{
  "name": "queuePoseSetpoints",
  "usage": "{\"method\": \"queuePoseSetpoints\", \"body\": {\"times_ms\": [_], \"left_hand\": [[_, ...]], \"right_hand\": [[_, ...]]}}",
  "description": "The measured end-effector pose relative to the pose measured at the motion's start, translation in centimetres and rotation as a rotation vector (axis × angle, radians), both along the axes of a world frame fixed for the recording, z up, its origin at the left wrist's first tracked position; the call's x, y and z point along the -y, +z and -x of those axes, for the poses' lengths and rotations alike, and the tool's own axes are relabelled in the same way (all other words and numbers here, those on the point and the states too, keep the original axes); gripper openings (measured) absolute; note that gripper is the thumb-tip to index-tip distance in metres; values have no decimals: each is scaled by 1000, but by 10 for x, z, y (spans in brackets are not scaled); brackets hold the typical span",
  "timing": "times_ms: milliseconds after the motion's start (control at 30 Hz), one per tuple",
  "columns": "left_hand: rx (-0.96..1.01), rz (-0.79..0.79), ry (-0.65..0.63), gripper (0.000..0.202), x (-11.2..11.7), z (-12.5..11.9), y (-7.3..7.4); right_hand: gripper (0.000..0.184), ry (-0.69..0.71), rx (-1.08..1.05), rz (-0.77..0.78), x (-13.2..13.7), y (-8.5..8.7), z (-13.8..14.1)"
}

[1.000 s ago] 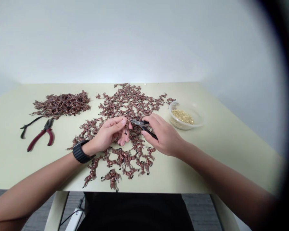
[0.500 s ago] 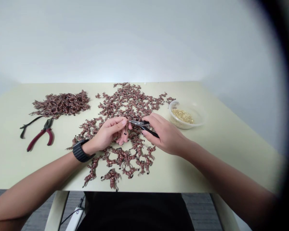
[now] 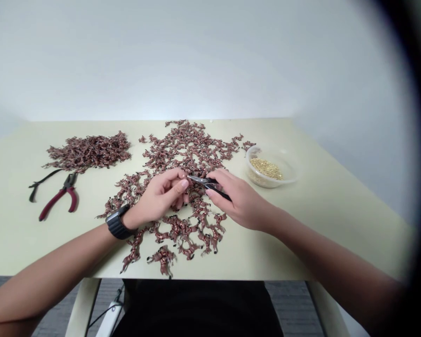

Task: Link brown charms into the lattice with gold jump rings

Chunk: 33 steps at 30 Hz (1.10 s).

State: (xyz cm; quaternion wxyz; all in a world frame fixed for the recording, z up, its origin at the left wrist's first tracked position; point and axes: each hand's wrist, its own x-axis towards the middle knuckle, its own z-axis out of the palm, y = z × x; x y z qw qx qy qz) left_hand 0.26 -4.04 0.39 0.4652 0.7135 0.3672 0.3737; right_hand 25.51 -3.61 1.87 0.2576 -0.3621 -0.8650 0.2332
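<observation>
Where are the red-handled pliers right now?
In the head view, the red-handled pliers lie at the left of the table, just below the heap of copper-coloured pieces, beside a thin black tool.

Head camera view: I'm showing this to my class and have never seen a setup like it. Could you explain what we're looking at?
This picture comes from one camera worn on a person's head, looking forward and down, so both arms enter from the bottom. There is no machine here, only bare hands. The right hand holds small black-handled pliers, their tips beside the fingers of the left hand, which has a black watch on its wrist. Whatever those fingers pinch is too small to tell. On the pale table lie many reddish-brown pieces, spread out under the hands, and a heap further left. Red-handled pliers lie at the left, and a clear tub of gold-coloured bits at the right.
</observation>
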Motion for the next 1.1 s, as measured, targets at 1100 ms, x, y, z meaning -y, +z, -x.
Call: {"method": "queuePoseSetpoints", "body": {"times_ms": [1100], "left_hand": [[-294, -186, 49, 37, 3, -7, 11]], "right_hand": [[32, -57, 177, -330, -12, -5, -7]]}}
